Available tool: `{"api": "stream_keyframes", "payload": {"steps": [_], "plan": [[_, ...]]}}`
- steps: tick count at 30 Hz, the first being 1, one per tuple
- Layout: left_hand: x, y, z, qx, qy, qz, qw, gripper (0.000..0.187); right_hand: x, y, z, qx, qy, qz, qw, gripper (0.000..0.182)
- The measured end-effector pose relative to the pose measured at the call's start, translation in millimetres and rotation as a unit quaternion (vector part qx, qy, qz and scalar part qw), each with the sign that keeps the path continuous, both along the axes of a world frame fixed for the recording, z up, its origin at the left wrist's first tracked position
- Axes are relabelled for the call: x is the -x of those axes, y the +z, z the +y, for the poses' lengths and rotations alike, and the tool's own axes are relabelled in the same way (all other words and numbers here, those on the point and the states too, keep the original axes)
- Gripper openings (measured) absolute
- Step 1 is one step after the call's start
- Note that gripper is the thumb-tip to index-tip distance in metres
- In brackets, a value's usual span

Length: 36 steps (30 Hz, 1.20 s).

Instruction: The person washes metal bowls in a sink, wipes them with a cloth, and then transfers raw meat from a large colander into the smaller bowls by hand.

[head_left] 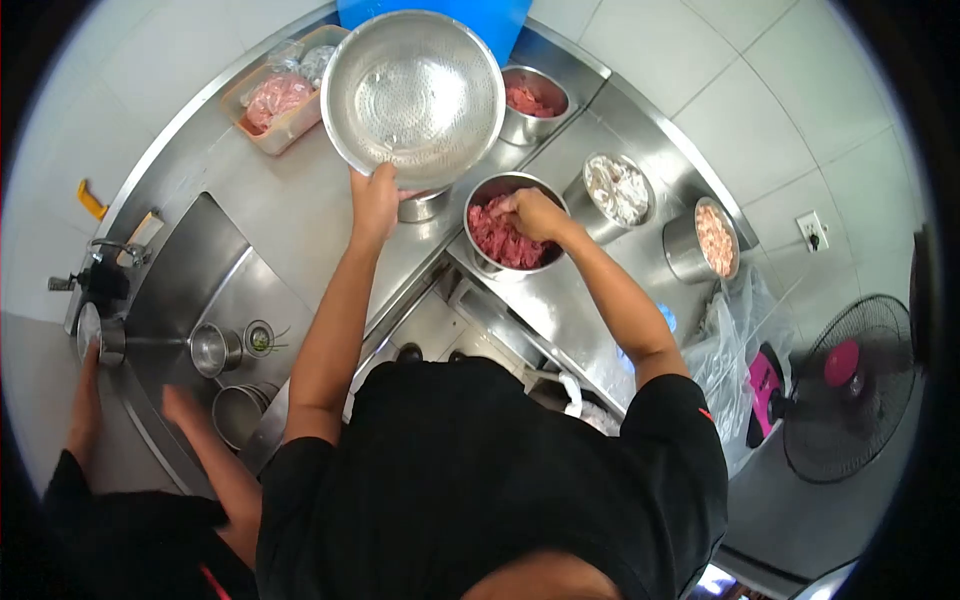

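My left hand (375, 205) is closed on the near rim of a perforated steel colander (410, 95), which is tilted so that its bare inside shows. Under it, partly hidden, stands a steel pot (424, 207) on the counter. My right hand (535, 215) reaches into another steel pot (512, 272), its fingers curled into the raw red meat (497, 237) there. Some fingertips are hidden by the meat. Behind, a further pot holds more red meat (527, 100). To the right stands a pot of whitish pieces (615, 188).
A pot of pale pink meat (714, 240) stands at the right, near plastic bags (735, 340) and a fan (850, 385). A tub of bagged meat (275, 142) sits back left. At the sink (190, 255), a co-worker's hands (182, 408) are near steel pots (215, 350).
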<state>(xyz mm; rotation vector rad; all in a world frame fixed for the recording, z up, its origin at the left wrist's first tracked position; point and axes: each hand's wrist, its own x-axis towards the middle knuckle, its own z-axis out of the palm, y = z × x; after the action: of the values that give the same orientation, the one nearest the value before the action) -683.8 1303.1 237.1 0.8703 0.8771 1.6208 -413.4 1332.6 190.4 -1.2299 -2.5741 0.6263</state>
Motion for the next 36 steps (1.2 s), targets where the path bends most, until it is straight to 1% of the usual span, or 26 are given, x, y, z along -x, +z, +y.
{"api": "stream_keyframes", "payload": {"steps": [3,4,5,6,8,10,11,13,14,15,16,17,18,19,20,22,24,26,27,28,30,32,33,34,35,36], "plan": [[5.5,-2.0,-14.1,0.036,0.029,-0.013,0.999,0.049,-3.7,51.4,2.2,0.071,0.039,0.046,0.996,0.018],[6.7,3.9,-22.2,0.048,0.036,-0.001,0.998,0.045,-10.3,62.0,11.7,0.106,-0.003,0.099,0.989,0.016],[8.0,6.0,-30.0,0.07,0.065,0.011,0.995,0.049,-19.3,67.2,24.3,0.145,-0.044,0.152,0.977,0.015],[9.5,7.0,-38.4,0.094,0.092,0.023,0.991,0.053,-30.6,68.5,44.0,0.045,-0.075,0.136,0.987,0.017],[16.3,-6.7,-53.0,0.126,0.127,0.018,0.984,0.05,-57.9,66.9,96.0,-0.049,-0.174,0.094,0.979,0.026],[27.2,-17.7,-75.9,0.145,0.143,0.018,0.979,0.047,-89.6,44.7,163.5,-0.149,-0.237,0.001,0.96,0.036],[26.6,-13.9,-90.1,0.145,0.148,0.02,0.978,0.047,-99.1,47.1,179.3,-0.147,-0.237,0.0,0.96,0.036],[14.8,5.3,-116.1,0.147,0.163,0.0,0.976,0.047,-100.1,48.2,200.5,0.037,-0.352,-0.045,0.934,0.041],[16.2,11.2,-128.5,0.146,0.181,-0.019,0.972,0.047,-102.1,39.1,207.1,0.06,-0.375,0.008,0.925,0.042],[28.4,-4.6,-136.7,0.171,0.177,-0.027,0.969,0.046,-105.1,23.9,218.1,0.085,-0.388,0.06,0.916,0.043],[32.6,-11.3,-145.8,0.201,0.199,-0.049,0.958,0.044,-106.1,7.4,233.9,0.156,-0.395,0.085,0.901,0.039],[37.2,-20.4,-154.0,0.198,0.22,-0.059,0.953,0.043,-107.9,-22.4,259.2,0.238,-0.419,0.19,0.855,0.032],[39.6,-25.3,-161.2,0.194,0.241,-0.07,0.949,0.042,-167.2,-117.4,356.5,0.343,-0.338,0.349,0.804,0.025],[36.9,-19.7,-164.5,0.196,0.258,-0.076,0.943,0.043,-150.1,-95.0,323.3,0.355,-0.404,0.384,0.75,0.021],[33.4,-13.6,-169.5,0.199,0.272,-0.082,0.938,0.044,-137.1,-89.1,313.7,0.356,-0.419,0.423,0.72,0.018],[30.9,-2.3,-179.9,0.198,0.26,-0.051,0.944,0.048,-127.3,-81.5,312.3,0.352,-0.429,0.481,0.679,0.012],[34.6,-8.6,-185.2,0.209,0.267,-0.042,0.94,0.051,-121.9,-77.7,313.5,0.318,-0.447,0.51,0.662,0.011],[41.7,-15.0,-187.1,0.208,0.261,-0.025,0.942,0.053,-121.8,-81.4,330.7,0.265,-0.473,0.515,0.664,0.015],[44.3,-14.8,-189.7,0.21,0.259,-0.019,0.943,0.054,-120.0,-82.7,341.4,0.228,-0.497,0.486,0.682,0.014],[44.0,-12.8,-190.5,0.208,0.26,-0.021,0.943,0.054,-124.1,-75.9,340.3,0.226,-0.495,0.486,0.683,0.014],[51.1,-8.9,-197.2,0.213,0.237,-0.061,0.946,0.053,-119.7,-51.2,330.6,0.145,-0.476,0.467,0.731,0.021],[62.7,-14.7,-203.5,0.215,0.238,-0.057,0.946,0.057,-106.3,-0.6,282.5,0.076,-0.43,0.3,0.848,0.022],[62.3,-12.9,-203.8,0.206,0.237,-0.053,0.948,0.058,-137.4,-29.8,325.2,-0.168,-0.288,0.06,0.941,0.024],[62.2,-11.8,-204.6,0.197,0.236,-0.048,0.95,0.06,-111.5,18.4,282.5,-0.05,-0.39,0.186,0.901,0.015],[65.7,-12.9,-205.0,0.189,0.236,-0.05,0.952,0.06,-92.4,46.2,241.4,0.028,-0.331,0.432,0.839,0.007],[67.0,-8.1,-205.6,0.186,0.241,-0.052,0.951,0.06,-79.3,71.8,218.4,0.021,-0.303,0.443,0.844,0.009]]}}
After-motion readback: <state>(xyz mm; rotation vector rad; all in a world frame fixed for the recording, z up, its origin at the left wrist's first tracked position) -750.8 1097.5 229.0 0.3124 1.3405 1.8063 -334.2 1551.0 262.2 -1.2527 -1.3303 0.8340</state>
